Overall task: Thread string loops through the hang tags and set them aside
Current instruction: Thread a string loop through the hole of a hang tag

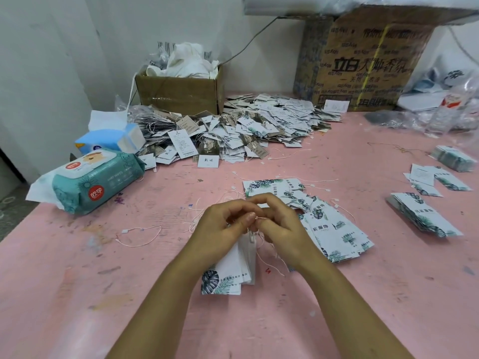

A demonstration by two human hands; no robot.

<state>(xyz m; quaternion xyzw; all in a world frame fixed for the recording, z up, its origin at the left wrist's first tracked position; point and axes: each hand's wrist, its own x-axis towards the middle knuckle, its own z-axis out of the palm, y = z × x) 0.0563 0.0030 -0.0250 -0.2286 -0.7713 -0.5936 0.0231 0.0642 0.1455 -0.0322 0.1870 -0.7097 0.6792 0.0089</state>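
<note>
Two bare hands meet at the centre of a pink surface (77, 294), seen from above by the person doing the work. The left hand (220, 224) and right hand (280, 224) touch at the fingertips, fingers curled. Each hand's grip is closed in a pinch on a thin pale string (259, 218) that runs between them.

A small stack of hang tags (230, 270), white with dark leaf prints, reaches from under the hands toward 6 o'clock. Its top end is hidden behind the fingers, so which hand holds it cannot be told. More thread trails beside it.

Just beside the right hand, toward 3 o'clock, a fanned row of tags (334, 234) lies flat on the surface. Further out at 3 o'clock lie a leaning stack (425, 216) and a second stack (453, 156), well apart from the hands.

At 12 o'clock a large heap of strung tags (246, 125) spreads across the back of the surface. Behind it stand a small cardboard box (178, 93) stuffed with white material and, toward 1 o'clock, a large printed cardboard box (363, 68). Clear plastic bags (427, 117) lie at 2 o'clock.

At 10 o'clock sit a green pack of wet wipes (98, 177) and a blue tissue pack (111, 141). A loose string loop (140, 237) lies at 9 o'clock.
</note>
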